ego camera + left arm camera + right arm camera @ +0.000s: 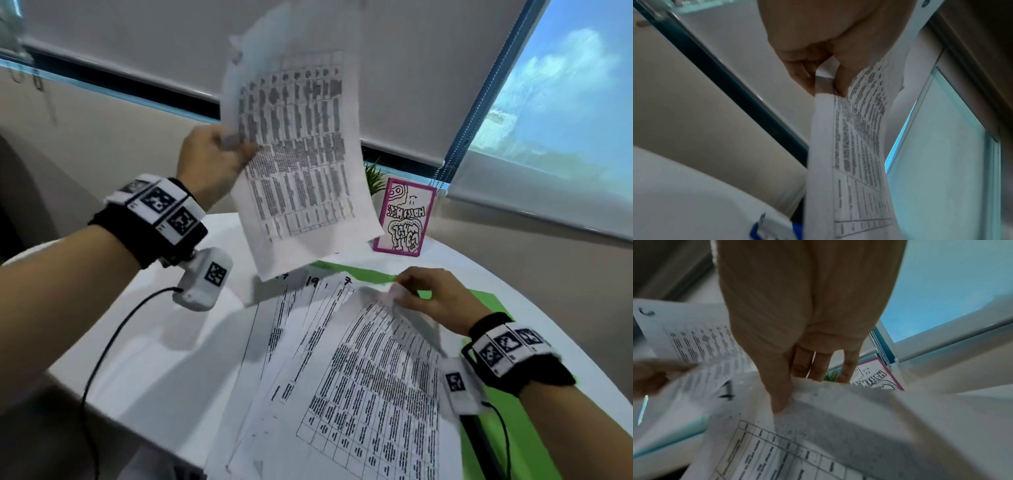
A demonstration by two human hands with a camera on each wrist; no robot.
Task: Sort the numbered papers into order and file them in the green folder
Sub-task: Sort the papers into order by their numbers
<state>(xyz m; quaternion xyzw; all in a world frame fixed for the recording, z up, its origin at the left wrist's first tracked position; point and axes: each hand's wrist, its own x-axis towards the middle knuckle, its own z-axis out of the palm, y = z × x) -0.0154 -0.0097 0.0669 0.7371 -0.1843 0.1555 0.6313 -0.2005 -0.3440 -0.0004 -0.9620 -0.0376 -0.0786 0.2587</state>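
My left hand (219, 150) is raised above the table and pinches a few printed sheets (294, 157) by their left edge; the left wrist view shows the fingers (803, 76) clamped on those sheets (849, 154). A fanned pile of numbered papers (342, 370) lies on the white table (164, 342), with handwritten numbers along the top edges. My right hand (421, 294) pinches the far corner of the top sheet (818, 426) of the pile, thumb (779, 386) on top. The green folder (486, 301) lies under the pile, showing at the right.
A pink-framed card (404, 219) with a black doodle stands at the table's far edge, a small green plant (375, 176) behind it. Roller blinds (411, 68) and a window (561, 75) lie beyond. A black cable (102, 356) hangs from my left wrist camera.
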